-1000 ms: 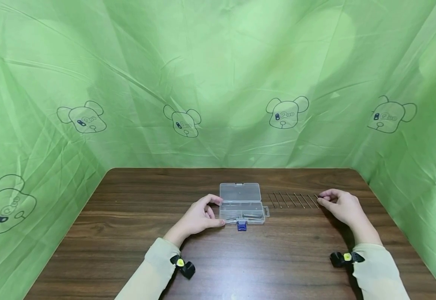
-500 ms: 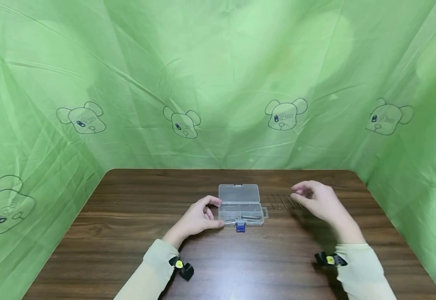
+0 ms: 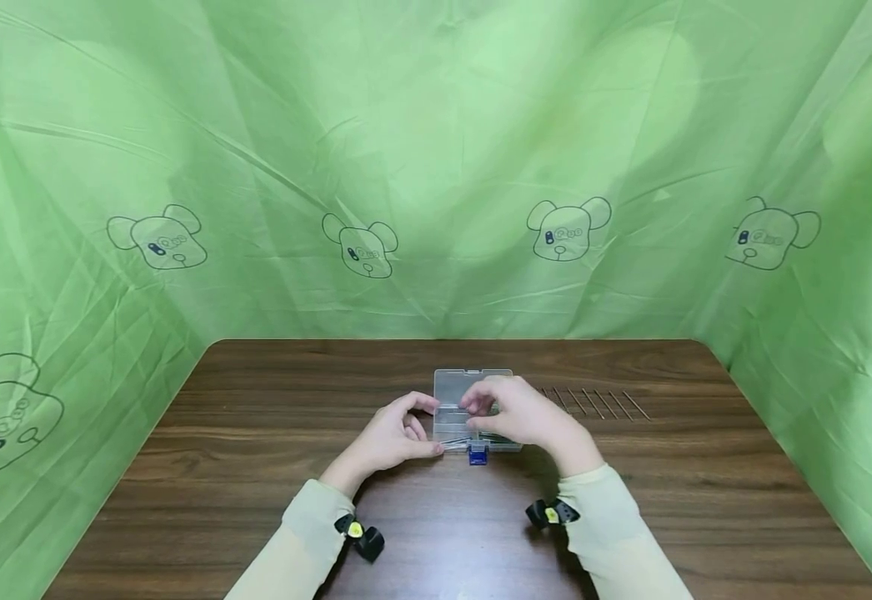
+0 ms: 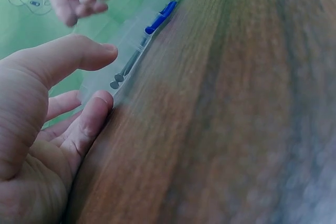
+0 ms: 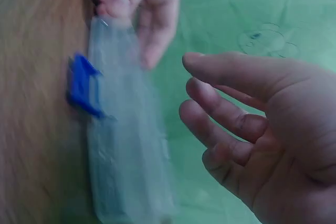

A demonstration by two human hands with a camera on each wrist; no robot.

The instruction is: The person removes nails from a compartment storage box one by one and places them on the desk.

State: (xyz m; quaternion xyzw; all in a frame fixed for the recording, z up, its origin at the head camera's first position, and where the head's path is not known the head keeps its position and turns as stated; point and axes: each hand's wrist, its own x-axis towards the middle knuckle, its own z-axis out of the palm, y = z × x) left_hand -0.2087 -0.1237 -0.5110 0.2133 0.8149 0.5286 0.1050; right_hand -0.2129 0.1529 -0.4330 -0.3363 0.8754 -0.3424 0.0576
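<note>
A clear plastic compartment box (image 3: pixel 451 423) lies on the table with its lid (image 3: pixel 448 382) folded back and a blue latch (image 3: pixel 478 455) at its front. My left hand (image 3: pixel 389 433) grips the box's left end between thumb and fingers. Flat-headed nails (image 4: pixel 123 74) lie inside the front of the box. Over the box hovers my right hand (image 3: pixel 522 412), fingers loosely bent; the right wrist view shows nothing between them. It hides the box's right part in the head view. To the right, several nails lie in a slanted row, the outermost nail (image 3: pixel 636 405) farthest right.
The brown wooden table (image 3: pixel 271 400) reaches to a green cloth backdrop (image 3: pixel 436 292) printed with bear heads. A black wrist camera (image 3: pixel 368 543) is strapped to the left wrist, another wrist camera (image 3: pixel 537 514) to the right.
My right hand has left the right end of the nail row, where one nail now lies, and moved left to above the box. My left hand still holds the box's left end.
</note>
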